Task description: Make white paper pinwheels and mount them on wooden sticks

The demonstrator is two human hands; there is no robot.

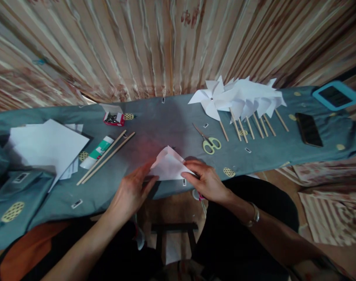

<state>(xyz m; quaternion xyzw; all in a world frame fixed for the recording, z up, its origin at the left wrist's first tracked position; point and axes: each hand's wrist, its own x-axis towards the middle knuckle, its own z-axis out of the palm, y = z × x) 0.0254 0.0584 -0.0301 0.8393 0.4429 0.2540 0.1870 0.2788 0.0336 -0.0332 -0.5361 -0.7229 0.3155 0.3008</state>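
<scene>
A sheet of white paper (169, 167), folded into a triangle with its peak pointing away from me, is between my hands near the table's front edge. My left hand (134, 186) grips its left corner, thumb on top and fingers behind. At the right corner, my right hand (205, 180) pinches the paper between thumb and fingers. Beyond my right hand lie scissors (210, 145) with light green handles. To the left of my left hand rest two wooden sticks (107, 158) and a green-and-white glue tube (97, 152).
White paper pinwheels (212, 99) on sticks lie overlapping at the back right. Paper sheets (49, 144) are stacked at left. A small red box (113, 118) of metal pins stands open. A phone (309, 129) and a blue-framed tablet (336, 96) lie at far right, before a curtain (154, 47).
</scene>
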